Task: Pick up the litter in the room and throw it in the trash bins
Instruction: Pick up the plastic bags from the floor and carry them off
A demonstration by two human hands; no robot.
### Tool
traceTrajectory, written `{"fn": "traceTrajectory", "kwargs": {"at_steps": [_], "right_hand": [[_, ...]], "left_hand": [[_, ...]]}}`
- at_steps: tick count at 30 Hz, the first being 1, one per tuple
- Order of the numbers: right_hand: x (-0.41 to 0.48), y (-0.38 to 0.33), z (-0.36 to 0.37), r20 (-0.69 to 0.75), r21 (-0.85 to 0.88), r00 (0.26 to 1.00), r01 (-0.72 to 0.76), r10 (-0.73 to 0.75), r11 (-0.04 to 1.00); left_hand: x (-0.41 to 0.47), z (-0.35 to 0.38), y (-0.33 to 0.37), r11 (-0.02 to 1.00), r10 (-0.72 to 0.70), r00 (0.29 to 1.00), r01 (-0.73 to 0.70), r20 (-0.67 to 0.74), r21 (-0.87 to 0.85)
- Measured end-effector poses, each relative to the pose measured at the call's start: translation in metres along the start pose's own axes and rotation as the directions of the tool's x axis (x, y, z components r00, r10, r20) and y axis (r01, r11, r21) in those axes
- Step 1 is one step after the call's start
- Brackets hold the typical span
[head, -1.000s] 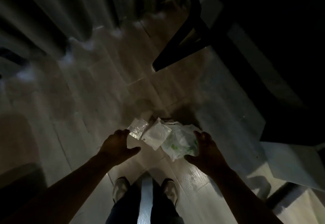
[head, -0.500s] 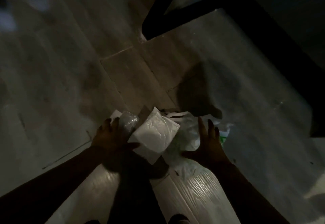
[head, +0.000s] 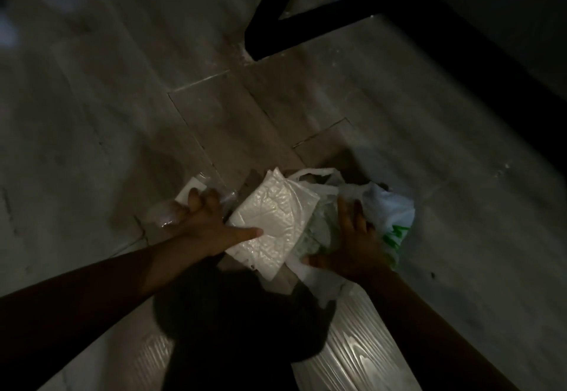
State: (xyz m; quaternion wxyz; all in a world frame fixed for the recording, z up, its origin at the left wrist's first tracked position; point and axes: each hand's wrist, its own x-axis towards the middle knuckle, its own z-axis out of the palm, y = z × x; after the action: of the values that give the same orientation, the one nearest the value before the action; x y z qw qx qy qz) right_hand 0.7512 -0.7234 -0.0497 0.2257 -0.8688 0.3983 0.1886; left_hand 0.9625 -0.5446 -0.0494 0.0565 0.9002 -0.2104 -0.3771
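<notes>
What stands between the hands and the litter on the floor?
Nothing visible. The left hand grips the clear wrapper, thumb on the white packet; the right hand presses the plastic bag. No bin in view.

White pouch (head: 276,221) between clear wrapper (head: 165,212), crumpled bag (head: 389,206).

Seems a dim room in a home, going by the wood-grain plank floor (head: 122,114) spreading out past the left hand (head: 208,221), the black angled table legs (head: 306,22) standing beyond the right hand (head: 352,246), and the plastic litter (head: 273,206) lying loose on the planks beneath the two.
</notes>
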Motion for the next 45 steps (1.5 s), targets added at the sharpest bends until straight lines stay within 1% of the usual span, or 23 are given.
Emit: {"fn": "traceTrajectory", "kwargs": {"at_steps": [2, 5, 7, 10, 14, 18, 19, 21, 25, 30, 35, 38, 40, 42, 45], "right_hand": [[0.002, 0.000, 0.006, -0.049, -0.047, 0.998, 0.025, -0.027, 0.999], [0.004, 0.005, 0.013, -0.078, -0.038, 0.996, 0.035, -0.038, 0.999], [0.003, 0.008, 0.016, -0.098, -0.021, 0.994, 0.035, -0.037, 0.999], [0.005, 0.009, 0.022, -0.153, -0.056, 0.985, 0.069, -0.077, 0.996], [0.011, 0.006, 0.023, -0.139, 0.035, 0.986, 0.093, -0.087, 0.995], [0.007, -0.005, 0.032, -0.129, 0.139, 0.985, 0.129, -0.112, 0.982], [0.006, -0.006, 0.033, -0.127, 0.175, 0.986, 0.130, -0.108, 0.976], [0.005, -0.007, 0.033, -0.125, 0.240, 0.986, 0.134, -0.106, 0.962], [0.002, -0.013, 0.028, -0.177, 0.320, 0.979, 0.149, -0.096, 0.936], [-0.005, -0.021, 0.020, -0.223, 0.447, 0.972, 0.168, -0.073, 0.879], [-0.013, -0.022, -0.008, -0.241, 0.518, 0.970, 0.120, 0.010, 0.847], [-0.014, -0.026, -0.036, -0.299, 0.546, 0.954, 0.143, 0.032, 0.825], [-0.012, -0.034, -0.059, -0.328, 0.559, 0.944, 0.161, 0.039, 0.813], [-0.010, -0.044, -0.085, -0.346, 0.549, 0.937, 0.166, 0.042, 0.819], [-0.014, -0.062, -0.125, -0.371, 0.582, 0.925, 0.159, 0.087, 0.798]], "left_hand": [[0.003, 0.007, 0.001, 0.999, 0.002, 0.997, 0.001, -0.073, 0.041], [0.007, 0.014, -0.004, 0.995, 0.042, 0.979, -0.024, -0.201, 0.092], [0.009, 0.016, -0.007, 0.991, 0.043, 0.976, -0.015, -0.212, 0.131], [0.012, 0.018, -0.007, 0.982, 0.036, 0.974, 0.007, -0.223, 0.189], [0.012, 0.018, -0.002, 0.970, 0.055, 0.976, -0.002, -0.209, 0.244], [0.004, 0.020, -0.004, 0.952, 0.158, 0.936, -0.059, -0.315, 0.302], [0.003, 0.019, -0.004, 0.949, 0.175, 0.928, -0.070, -0.329, 0.308], [0.003, 0.017, -0.001, 0.950, 0.191, 0.931, -0.095, -0.311, 0.298], [-0.001, 0.014, 0.004, 0.966, 0.215, 0.936, -0.163, -0.278, 0.201], [-0.009, 0.009, 0.009, 0.978, 0.199, 0.954, -0.208, -0.226, -0.017], [-0.017, -0.020, 0.017, 0.938, 0.098, 0.962, -0.175, -0.257, -0.300], [-0.019, -0.043, 0.027, 0.885, 0.107, 0.947, -0.229, -0.302, -0.405], [-0.020, -0.062, 0.037, 0.855, 0.118, 0.937, -0.264, -0.328, -0.447], [-0.022, -0.083, 0.048, 0.852, 0.123, 0.918, -0.292, -0.377, -0.434], [-0.034, -0.120, 0.060, 0.825, 0.110, 0.898, -0.321, -0.426, -0.465]]}}
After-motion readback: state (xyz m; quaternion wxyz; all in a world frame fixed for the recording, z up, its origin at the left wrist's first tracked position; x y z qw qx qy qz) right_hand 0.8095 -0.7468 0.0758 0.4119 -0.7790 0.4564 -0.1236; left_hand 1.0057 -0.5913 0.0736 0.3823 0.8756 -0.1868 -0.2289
